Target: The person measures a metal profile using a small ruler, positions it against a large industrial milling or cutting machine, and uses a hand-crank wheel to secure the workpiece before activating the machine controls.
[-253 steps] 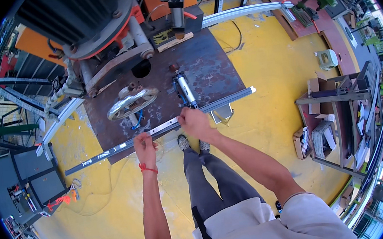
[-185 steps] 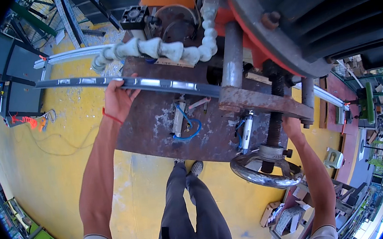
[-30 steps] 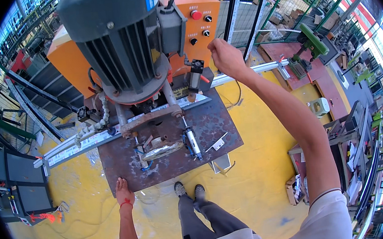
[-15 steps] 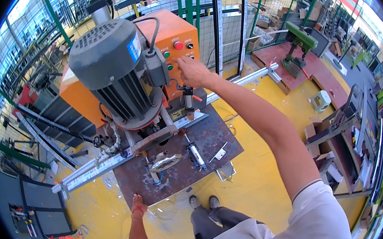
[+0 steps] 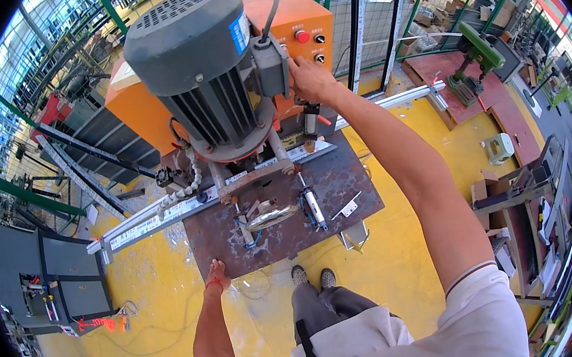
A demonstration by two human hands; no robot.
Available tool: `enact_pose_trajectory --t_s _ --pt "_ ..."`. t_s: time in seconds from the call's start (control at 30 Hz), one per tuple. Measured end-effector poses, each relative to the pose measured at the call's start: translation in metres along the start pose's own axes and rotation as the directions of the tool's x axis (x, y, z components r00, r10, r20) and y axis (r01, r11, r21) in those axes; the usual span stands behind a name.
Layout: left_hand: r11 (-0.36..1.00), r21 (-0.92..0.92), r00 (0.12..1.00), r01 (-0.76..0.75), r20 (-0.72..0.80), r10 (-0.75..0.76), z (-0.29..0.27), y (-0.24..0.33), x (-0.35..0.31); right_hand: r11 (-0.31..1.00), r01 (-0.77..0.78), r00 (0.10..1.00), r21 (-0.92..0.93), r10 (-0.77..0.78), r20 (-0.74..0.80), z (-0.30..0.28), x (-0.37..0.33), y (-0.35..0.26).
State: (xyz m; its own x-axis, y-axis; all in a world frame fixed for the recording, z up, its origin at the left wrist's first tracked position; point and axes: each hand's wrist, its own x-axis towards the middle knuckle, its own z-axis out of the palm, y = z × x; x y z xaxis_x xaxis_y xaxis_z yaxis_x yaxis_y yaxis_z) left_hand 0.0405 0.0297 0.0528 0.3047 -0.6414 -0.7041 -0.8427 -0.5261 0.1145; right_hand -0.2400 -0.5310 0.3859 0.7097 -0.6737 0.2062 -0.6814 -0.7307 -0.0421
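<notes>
My right hand (image 5: pixel 314 80) reaches up to the front of the orange control box (image 5: pixel 314 12), beside the grey junction box of a large motor (image 5: pixel 192 45). Its fingers are partly stretched toward the panel's left side, below the red button (image 5: pixel 302 36), and they hold nothing I can see. The exact fingertip contact is hard to make out. My left hand (image 5: pixel 217 275), with a red band at the wrist, rests with fingers apart on the near left edge of the dark metal machine table (image 5: pixel 283 248). A round saw blade (image 5: pixel 271 217) shows below the motor.
A small air cylinder (image 5: pixel 314 207) and a white bracket (image 5: pixel 349 206) are on the table. A long measuring rail (image 5: pixel 145 228) crosses behind. A green drill press (image 5: pixel 472 58) and a stool (image 5: pixel 499 148) stand at right, a grey cabinet (image 5: pixel 76 270) at left.
The whole scene has shifted right and up in the view. My right hand has moved in closer on the panel and now covers the lower green button. My left hand stays at the table edge.
</notes>
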Motion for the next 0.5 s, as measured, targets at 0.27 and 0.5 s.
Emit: enact_pose_trajectory --t_s 0.27,0.5 --pt "0.999 0.003 0.999 0.036 -0.023 -0.036 -0.005 0.006 -0.009 0.998 -0.04 0.998 -0.046 0.043 0.045 0.001 0.005 0.001" --pt "0.999 0.004 0.999 0.046 -0.008 -0.046 -0.006 0.009 -0.006 0.997 -0.068 0.993 -0.029 0.07 0.093 -0.005 0.003 0.002"
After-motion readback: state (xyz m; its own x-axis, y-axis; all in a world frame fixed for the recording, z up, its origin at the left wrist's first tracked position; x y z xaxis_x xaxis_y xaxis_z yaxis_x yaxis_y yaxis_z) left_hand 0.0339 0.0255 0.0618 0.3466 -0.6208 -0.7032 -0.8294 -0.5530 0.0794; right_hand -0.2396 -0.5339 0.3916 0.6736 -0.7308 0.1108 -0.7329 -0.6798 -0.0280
